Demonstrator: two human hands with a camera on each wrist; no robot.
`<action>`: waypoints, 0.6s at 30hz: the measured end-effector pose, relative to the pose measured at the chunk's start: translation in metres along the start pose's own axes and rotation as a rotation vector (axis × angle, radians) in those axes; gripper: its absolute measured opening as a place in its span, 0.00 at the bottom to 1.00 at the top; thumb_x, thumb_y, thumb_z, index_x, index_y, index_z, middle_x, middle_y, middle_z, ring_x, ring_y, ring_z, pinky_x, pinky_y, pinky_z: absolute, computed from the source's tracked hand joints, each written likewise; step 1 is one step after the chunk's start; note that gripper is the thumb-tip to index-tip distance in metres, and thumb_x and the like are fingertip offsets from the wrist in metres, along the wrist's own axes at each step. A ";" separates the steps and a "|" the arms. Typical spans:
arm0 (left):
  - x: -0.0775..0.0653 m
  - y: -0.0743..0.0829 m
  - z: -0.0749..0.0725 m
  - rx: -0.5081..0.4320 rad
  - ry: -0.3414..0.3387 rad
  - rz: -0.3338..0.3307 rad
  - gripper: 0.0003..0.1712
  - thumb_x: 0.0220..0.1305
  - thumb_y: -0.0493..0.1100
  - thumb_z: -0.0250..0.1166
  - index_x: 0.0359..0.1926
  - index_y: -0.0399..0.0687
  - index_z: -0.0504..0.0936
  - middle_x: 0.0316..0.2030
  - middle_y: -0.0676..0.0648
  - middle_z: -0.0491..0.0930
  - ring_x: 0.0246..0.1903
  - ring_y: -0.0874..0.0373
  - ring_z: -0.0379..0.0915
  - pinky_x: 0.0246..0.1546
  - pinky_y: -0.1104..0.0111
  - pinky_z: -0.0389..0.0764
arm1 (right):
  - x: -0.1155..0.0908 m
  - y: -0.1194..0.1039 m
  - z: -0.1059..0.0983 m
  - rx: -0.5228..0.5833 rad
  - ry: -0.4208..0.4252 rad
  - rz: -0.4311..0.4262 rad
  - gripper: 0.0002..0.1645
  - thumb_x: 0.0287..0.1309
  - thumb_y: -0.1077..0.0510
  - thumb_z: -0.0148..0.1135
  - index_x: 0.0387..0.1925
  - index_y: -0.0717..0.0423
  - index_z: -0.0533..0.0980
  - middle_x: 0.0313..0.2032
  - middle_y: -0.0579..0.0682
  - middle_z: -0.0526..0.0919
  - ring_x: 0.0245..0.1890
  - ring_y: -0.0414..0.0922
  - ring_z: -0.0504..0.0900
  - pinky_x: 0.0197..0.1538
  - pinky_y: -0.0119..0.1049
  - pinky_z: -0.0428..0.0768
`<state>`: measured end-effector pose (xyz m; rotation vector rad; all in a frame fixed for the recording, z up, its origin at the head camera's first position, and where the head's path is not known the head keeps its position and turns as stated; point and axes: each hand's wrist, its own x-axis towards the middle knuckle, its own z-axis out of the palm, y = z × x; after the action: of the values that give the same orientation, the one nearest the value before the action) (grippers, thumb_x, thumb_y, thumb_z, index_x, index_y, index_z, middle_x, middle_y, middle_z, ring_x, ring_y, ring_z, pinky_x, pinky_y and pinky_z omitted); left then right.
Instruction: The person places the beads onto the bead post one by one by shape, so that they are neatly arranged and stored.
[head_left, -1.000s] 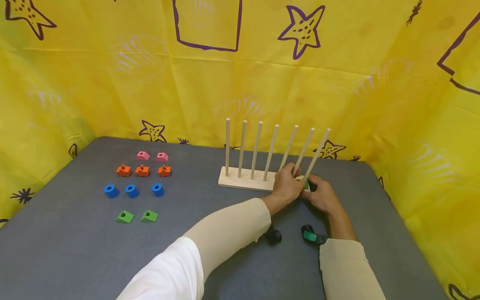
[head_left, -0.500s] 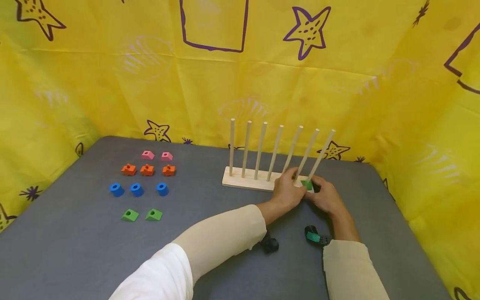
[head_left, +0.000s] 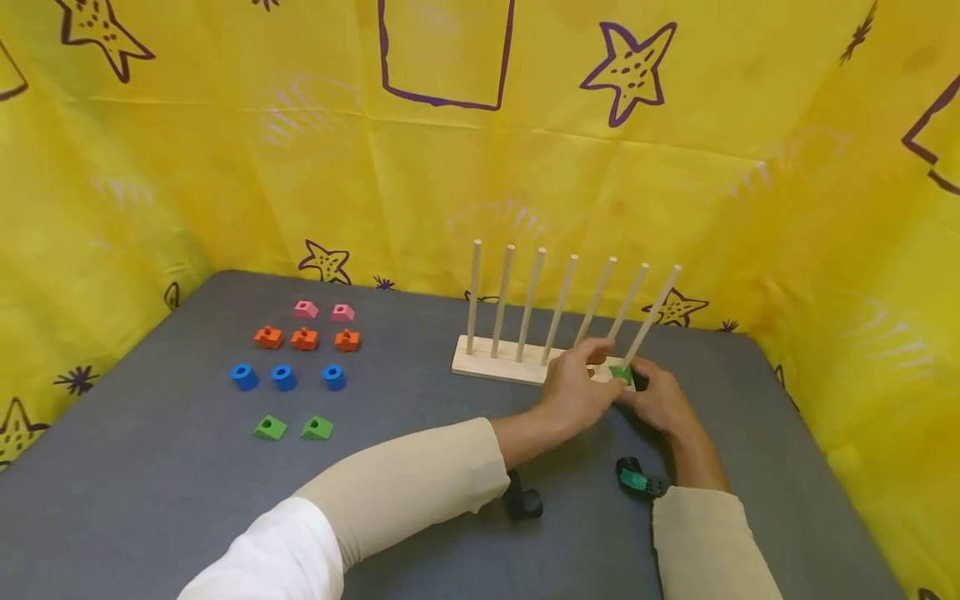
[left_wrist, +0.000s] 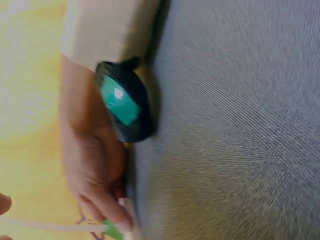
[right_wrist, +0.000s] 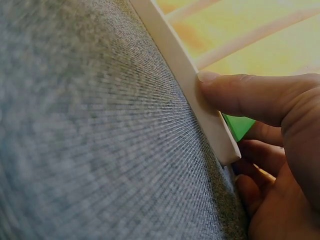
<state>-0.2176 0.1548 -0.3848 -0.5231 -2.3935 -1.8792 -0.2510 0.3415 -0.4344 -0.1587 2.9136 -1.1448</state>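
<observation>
A wooden peg rack [head_left: 498, 367], a long base with several upright rods, stands on the grey table. Around the foot of its rightmost rod sits a green block [head_left: 621, 375], low against the base. My right hand [head_left: 663, 400] grips the rack's right end; in the right wrist view its thumb [right_wrist: 240, 95] lies on the base's front edge, with the other fingers behind. Just left of the green block, my left hand [head_left: 577, 387] is spread in front of the rods, thumb and fingers apart with nothing between them. Its fingertips [left_wrist: 4, 204] barely show in the left wrist view.
On the table's left lie rows of pink blocks [head_left: 305, 309], orange blocks [head_left: 303, 338], blue cylinders [head_left: 283, 377] and green wedges [head_left: 317, 428]. A black wrist device with a teal patch [head_left: 633, 479] is by the right wrist. A yellow printed cloth [head_left: 420, 183] hangs behind.
My left hand has loosened and drawn slightly left from the green block, which now shows more fully at the rod's foot. My right hand keeps its hold. The head view has shifted left.
</observation>
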 end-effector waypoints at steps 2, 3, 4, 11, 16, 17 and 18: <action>-0.004 0.007 -0.006 -0.023 -0.015 0.038 0.27 0.56 0.35 0.69 0.58 0.44 0.77 0.54 0.50 0.78 0.53 0.62 0.72 0.50 0.73 0.73 | 0.000 -0.001 -0.001 0.002 0.000 0.002 0.38 0.58 0.52 0.67 0.64 0.68 0.67 0.62 0.69 0.67 0.61 0.68 0.64 0.60 0.62 0.61; -0.006 0.011 -0.009 -0.034 -0.023 0.053 0.26 0.57 0.35 0.69 0.58 0.44 0.77 0.54 0.50 0.78 0.52 0.62 0.73 0.50 0.73 0.73 | 0.000 0.000 -0.001 0.002 0.001 0.000 0.38 0.58 0.51 0.67 0.64 0.68 0.67 0.62 0.69 0.67 0.61 0.68 0.64 0.60 0.62 0.61; -0.009 0.014 -0.013 -0.043 -0.027 0.069 0.26 0.57 0.35 0.69 0.58 0.43 0.77 0.53 0.51 0.78 0.52 0.63 0.73 0.50 0.73 0.73 | 0.000 0.000 -0.001 0.001 0.003 -0.007 0.38 0.58 0.51 0.67 0.64 0.68 0.67 0.61 0.69 0.68 0.61 0.68 0.64 0.60 0.62 0.61; -0.024 0.033 -0.042 -0.126 -0.024 0.170 0.23 0.58 0.34 0.68 0.55 0.40 0.77 0.49 0.48 0.79 0.49 0.62 0.74 0.49 0.72 0.75 | -0.004 0.001 -0.001 -0.012 0.021 -0.024 0.37 0.56 0.47 0.69 0.60 0.65 0.71 0.57 0.69 0.72 0.53 0.64 0.71 0.54 0.60 0.68; -0.032 0.046 -0.070 -0.181 -0.010 0.221 0.22 0.58 0.32 0.69 0.54 0.36 0.77 0.48 0.44 0.80 0.49 0.57 0.75 0.51 0.68 0.75 | -0.002 0.001 0.002 -0.009 0.005 0.002 0.40 0.55 0.46 0.70 0.62 0.65 0.69 0.59 0.69 0.71 0.55 0.66 0.70 0.56 0.62 0.66; -0.033 0.048 -0.075 -0.192 -0.008 0.232 0.22 0.58 0.31 0.68 0.54 0.35 0.77 0.49 0.43 0.79 0.49 0.56 0.75 0.51 0.67 0.75 | -0.001 0.001 0.003 -0.007 0.004 0.004 0.41 0.55 0.46 0.70 0.63 0.65 0.68 0.59 0.70 0.70 0.56 0.66 0.68 0.57 0.63 0.65; -0.035 0.049 -0.081 -0.198 -0.004 0.243 0.22 0.58 0.31 0.68 0.54 0.34 0.76 0.49 0.42 0.79 0.49 0.55 0.76 0.52 0.66 0.75 | -0.001 0.001 0.004 -0.005 0.000 0.006 0.42 0.55 0.45 0.70 0.64 0.65 0.68 0.60 0.70 0.69 0.58 0.67 0.67 0.58 0.63 0.63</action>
<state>-0.1835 0.0792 -0.3266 -0.7921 -2.0469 -2.0122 -0.2501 0.3397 -0.4375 -0.1502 2.9154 -1.1371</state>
